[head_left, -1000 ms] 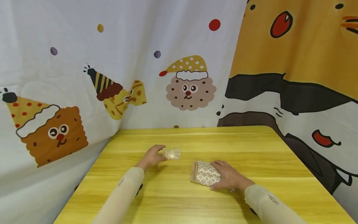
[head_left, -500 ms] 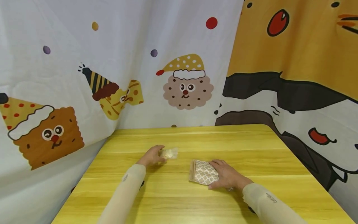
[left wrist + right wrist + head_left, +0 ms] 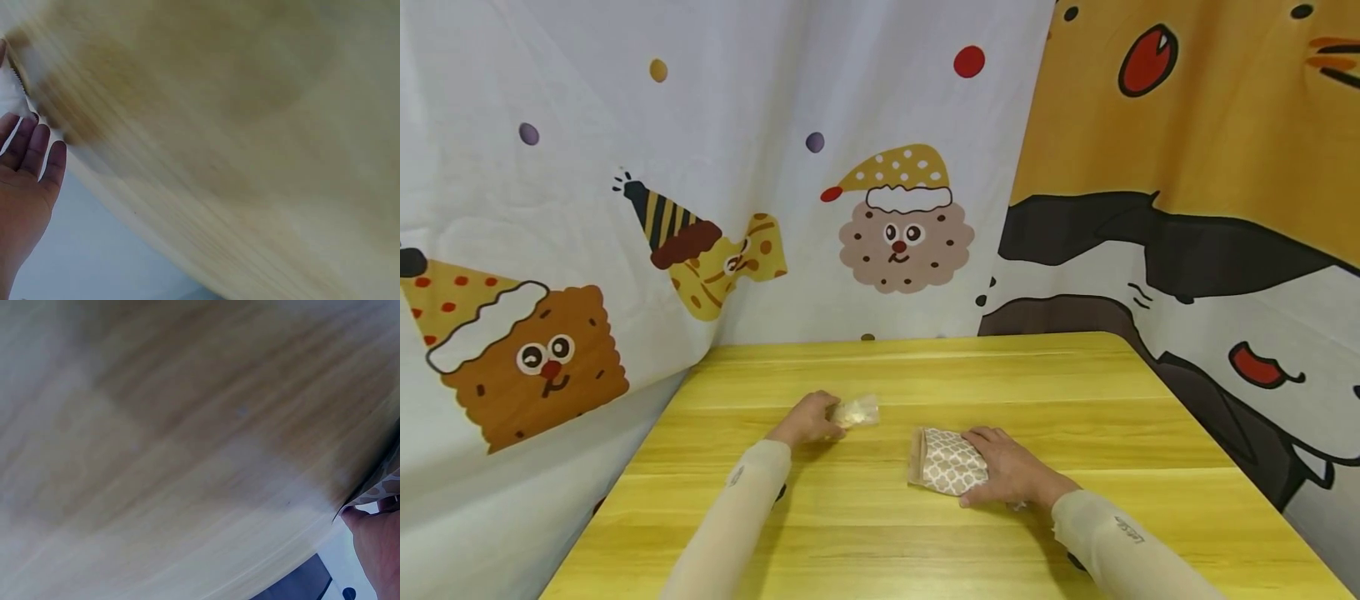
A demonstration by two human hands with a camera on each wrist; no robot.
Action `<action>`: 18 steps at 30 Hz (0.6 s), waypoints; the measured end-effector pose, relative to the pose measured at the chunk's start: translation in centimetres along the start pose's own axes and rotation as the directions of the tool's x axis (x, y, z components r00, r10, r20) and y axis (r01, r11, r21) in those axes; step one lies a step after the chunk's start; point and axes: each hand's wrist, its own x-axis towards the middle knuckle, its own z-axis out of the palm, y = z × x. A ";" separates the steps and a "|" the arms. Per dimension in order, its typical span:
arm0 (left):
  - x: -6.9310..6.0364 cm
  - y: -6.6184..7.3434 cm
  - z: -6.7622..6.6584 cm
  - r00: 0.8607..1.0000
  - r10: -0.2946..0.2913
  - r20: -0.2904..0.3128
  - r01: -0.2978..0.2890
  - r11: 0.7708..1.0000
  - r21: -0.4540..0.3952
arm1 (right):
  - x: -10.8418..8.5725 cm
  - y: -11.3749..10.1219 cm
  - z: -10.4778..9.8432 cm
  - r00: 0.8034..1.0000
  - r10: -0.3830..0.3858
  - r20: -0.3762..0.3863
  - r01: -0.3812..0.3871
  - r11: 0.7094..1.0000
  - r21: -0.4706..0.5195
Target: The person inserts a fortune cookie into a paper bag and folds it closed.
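Observation:
In the head view my left hand point(image 3: 811, 418) pinches the left end of a small see-through packet point(image 3: 861, 410) with pale contents, too small to make out. The left wrist view catches the packet's white edge point(image 3: 11, 94) between the thumb and the fingers of my left hand point(image 3: 25, 181). To the right and closer to me, my right hand point(image 3: 1013, 471) grips a folded beige pouch point(image 3: 953, 461) with a white lattice pattern, and covers its right end. A corner of that pouch point(image 3: 386, 486) shows by my right hand point(image 3: 378, 547) in the right wrist view.
Both hands are over a yellow wood-grain table point(image 3: 865, 542). Behind it hangs a white cloth point(image 3: 760, 83) printed with cartoon biscuits, and an orange cartoon print point(image 3: 1105, 142) fills the right side. A bit of clear plastic point(image 3: 1018, 506) pokes out below my right palm.
The head view has shifted slightly. My left fingers have come closer round the packet's end, and the packet has tilted a little. The right hand and pouch look the same.

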 end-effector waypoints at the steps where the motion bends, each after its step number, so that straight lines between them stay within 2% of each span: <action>1: -0.1 -0.1 0.0 1.000 0.003 -0.004 -0.003 1.000 0.004 | 0.0 0.0 0.0 1.000 -0.002 -0.002 0.002 1.000 0.002; 5: -0.6 -0.2 -0.2 0.999 0.028 -0.035 -0.028 1.000 0.008 | 0.0 0.1 0.1 1.000 0.002 -0.001 -0.002 1.000 0.007; 9: -1.2 -0.1 -0.3 0.995 0.085 -0.052 -0.085 0.996 0.003 | 0.0 0.3 0.2 1.000 0.011 -0.001 -0.011 1.000 0.003; 18: -2.8 1.6 0.2 0.977 0.214 0.011 -0.214 0.977 0.000 | 0.1 0.1 0.2 1.000 0.008 -0.010 -0.008 1.000 -0.013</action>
